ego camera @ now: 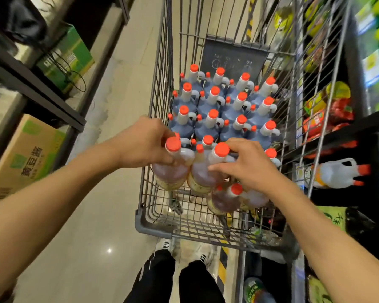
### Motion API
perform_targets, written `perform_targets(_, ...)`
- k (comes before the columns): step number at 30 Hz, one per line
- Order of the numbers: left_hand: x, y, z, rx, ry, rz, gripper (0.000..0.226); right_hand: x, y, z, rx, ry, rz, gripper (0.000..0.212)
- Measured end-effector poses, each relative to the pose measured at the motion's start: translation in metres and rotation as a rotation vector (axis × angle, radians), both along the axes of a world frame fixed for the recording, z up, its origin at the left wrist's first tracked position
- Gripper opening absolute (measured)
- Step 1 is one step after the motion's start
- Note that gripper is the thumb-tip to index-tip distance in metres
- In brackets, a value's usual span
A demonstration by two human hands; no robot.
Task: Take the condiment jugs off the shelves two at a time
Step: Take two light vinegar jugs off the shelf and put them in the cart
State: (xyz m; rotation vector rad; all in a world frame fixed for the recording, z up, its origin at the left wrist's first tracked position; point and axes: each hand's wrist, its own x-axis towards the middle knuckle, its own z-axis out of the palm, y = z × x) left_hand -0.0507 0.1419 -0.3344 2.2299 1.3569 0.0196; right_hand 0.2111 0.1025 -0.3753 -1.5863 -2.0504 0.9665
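Note:
A wire shopping cart point(153, 224) stands in front of me, its far half packed with several dark jugs point(208, 119) with red caps. My left hand point(144, 143) grips the handle of an amber jug point(171, 171) held over the cart's near left side. My right hand point(247, 165) grips a second amber jug point(204, 173) beside it; the two jugs touch. Two more amber jugs point(223, 200) stand low in the cart under my right wrist. One jug point(335, 173) lies on its side on the right-hand shelf.
Dark shelves point(368, 121) on the right hold red and yellow packets. On the left, a rack point(42, 92) carries a green box, with a cardboard carton point(26, 158) below. The tiled aisle floor point(109, 106) runs between them. My feet show under the cart's near edge.

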Motion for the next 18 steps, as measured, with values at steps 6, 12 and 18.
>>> perform_targets(6, -0.013, -0.009, 0.08, -0.017, -0.311, 0.144, 0.028, 0.0, -0.007, 0.086, 0.091, 0.262, -0.082, 0.019)
perform_targets(12, 0.008, -0.033, 0.196, -0.031, -0.864, 0.231, 0.015, 0.01, -0.027, 0.21, 0.153, 0.666, -0.262, 0.02)
perform_targets(18, 0.048, -0.044, 0.309, -0.057, -1.254, 0.248, 0.032, 0.017, -0.056, 0.334, 0.301, 0.897, -0.376, 0.036)
